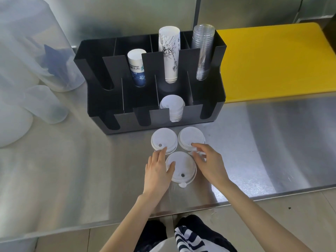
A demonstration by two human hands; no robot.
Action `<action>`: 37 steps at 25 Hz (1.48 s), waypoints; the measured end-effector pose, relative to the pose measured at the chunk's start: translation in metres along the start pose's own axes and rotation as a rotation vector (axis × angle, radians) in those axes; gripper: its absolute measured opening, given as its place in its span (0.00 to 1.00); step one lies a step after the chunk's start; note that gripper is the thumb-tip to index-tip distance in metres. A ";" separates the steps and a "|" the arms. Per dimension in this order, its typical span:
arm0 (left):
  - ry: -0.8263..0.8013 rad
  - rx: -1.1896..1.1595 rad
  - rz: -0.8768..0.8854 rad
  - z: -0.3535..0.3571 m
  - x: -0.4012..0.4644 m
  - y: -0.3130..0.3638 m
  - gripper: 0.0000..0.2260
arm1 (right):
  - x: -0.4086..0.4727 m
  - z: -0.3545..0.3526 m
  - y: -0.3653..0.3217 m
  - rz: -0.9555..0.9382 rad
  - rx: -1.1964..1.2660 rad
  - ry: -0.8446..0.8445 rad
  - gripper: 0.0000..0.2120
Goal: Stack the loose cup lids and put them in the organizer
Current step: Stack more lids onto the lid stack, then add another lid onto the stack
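Note:
Three white cup lids lie flat on the steel counter in front of the black organizer (116,122). The near lid (182,167) sits between my hands. My left hand (158,170) rests on its left edge, fingertips reaching the far-left lid (163,139). My right hand (209,160) lies beside its right edge, with the index fingertip on the far-right lid (189,137). Neither hand has lifted a lid. A stack of white lids (172,106) stands in a front slot of the organizer.
The organizer's back slots hold a short printed cup stack (136,68), a tall paper cup stack (170,55) and clear plastic cups (203,51). A yellow board (272,60) lies at the right. Translucent containers (36,57) stand at the left. The counter edge (181,211) is near my body.

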State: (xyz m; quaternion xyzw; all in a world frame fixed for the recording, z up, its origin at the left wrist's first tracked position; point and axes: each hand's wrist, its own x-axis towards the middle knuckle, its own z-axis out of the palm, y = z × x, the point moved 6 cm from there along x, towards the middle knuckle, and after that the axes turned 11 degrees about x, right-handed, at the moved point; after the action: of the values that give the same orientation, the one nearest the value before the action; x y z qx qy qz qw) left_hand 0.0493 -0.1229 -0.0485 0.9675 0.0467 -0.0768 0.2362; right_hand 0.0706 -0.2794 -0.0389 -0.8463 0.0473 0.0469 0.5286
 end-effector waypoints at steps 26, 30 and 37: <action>-0.107 0.277 0.277 0.003 0.085 0.061 0.31 | 0.060 -0.021 0.009 0.099 -0.126 0.021 0.20; -0.111 -0.162 0.171 -0.016 0.072 0.052 0.34 | 0.048 -0.030 -0.005 0.142 0.085 0.070 0.17; -0.046 -0.301 0.101 -0.020 0.023 0.028 0.29 | 0.013 -0.020 -0.011 0.216 0.423 0.027 0.09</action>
State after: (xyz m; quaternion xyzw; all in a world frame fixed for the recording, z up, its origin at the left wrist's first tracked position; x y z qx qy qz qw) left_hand 0.0783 -0.1366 -0.0221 0.9203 0.0036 -0.0792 0.3830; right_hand 0.0858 -0.2932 -0.0221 -0.7072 0.1534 0.0811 0.6854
